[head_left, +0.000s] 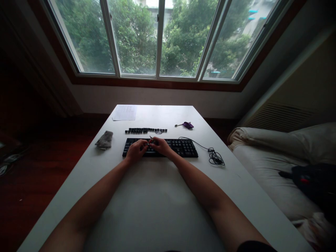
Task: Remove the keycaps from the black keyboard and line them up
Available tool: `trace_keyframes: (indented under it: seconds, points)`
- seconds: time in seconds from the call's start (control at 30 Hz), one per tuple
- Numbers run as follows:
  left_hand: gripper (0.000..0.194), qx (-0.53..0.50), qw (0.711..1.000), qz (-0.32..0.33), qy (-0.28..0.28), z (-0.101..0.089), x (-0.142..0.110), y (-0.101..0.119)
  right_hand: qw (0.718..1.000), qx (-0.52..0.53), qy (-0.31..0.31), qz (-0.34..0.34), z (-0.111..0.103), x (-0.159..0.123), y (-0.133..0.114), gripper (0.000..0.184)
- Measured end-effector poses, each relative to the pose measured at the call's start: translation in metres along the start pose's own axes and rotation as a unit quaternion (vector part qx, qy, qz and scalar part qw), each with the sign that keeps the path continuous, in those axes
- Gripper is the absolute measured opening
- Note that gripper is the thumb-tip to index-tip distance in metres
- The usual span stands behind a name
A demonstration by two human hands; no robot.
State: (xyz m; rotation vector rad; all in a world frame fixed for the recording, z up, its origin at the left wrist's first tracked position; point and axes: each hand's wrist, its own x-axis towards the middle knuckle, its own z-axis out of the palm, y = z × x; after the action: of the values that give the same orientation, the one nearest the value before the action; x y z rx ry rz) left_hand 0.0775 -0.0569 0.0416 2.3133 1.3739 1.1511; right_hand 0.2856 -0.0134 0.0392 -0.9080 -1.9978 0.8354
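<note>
A black computer keyboard [181,146] lies on the white table in front of me, and both hands are over its left half. My left hand [137,150] is closed in a pinch at the keys; what sits between its fingertips is too small to make out. Close against it, my right hand [160,146] is closed around a thin tool [150,137], whose narrow tip pokes up past the fingers. The tool's kind cannot be made out. Behind the keyboard, several loose black keycaps [138,130] stand in rows, beside a small round clear item [158,132].
On the white table [157,203], a grey cloth [104,140] lies left and a coiled cable [216,157] right. A small brush with a purple part [188,125] rests at the back right, paper sheets [124,113] at the back left. A sofa [262,168] stands to the right.
</note>
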Motion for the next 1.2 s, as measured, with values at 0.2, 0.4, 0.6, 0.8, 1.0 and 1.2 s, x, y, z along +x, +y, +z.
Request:
trace_keyframes:
  seconds: [0.2,0.4,0.6,0.8,1.0,1.2]
  points:
    - [0.020,0.006,1.000,0.000,-0.003,0.0006,-0.0003,-0.0009,1.000,-0.009,-0.002,0.005,0.0005,0.0001,0.0016,0.027]
    - [0.021,0.006,1.000,0.004,-0.006,0.0002,-0.0003,-0.0010,1.000,-0.013,0.001,0.002,0.0011,0.0004,0.0044,0.026]
    - [0.021,0.014,1.000,0.005,-0.014,-0.0002,-0.0002,-0.0010,1.000,-0.024,0.001,-0.004,0.0011,0.0011,0.0044,0.025]
    - [0.020,0.018,1.000,0.007,-0.017,0.0002,0.0000,-0.0012,1.000,-0.029,-0.004,0.005,0.0019,0.0014,0.0058,0.027]
    - [0.020,0.024,1.000,0.007,-0.016,0.0000,-0.0003,-0.0013,0.999,-0.039,-0.001,-0.001,0.0015,0.0011,0.0037,0.026]
    - [0.021,0.024,1.000,0.008,-0.017,0.0000,-0.0002,-0.0018,0.999,-0.038,-0.001,-0.005,0.0005,-0.0001,-0.0002,0.025]
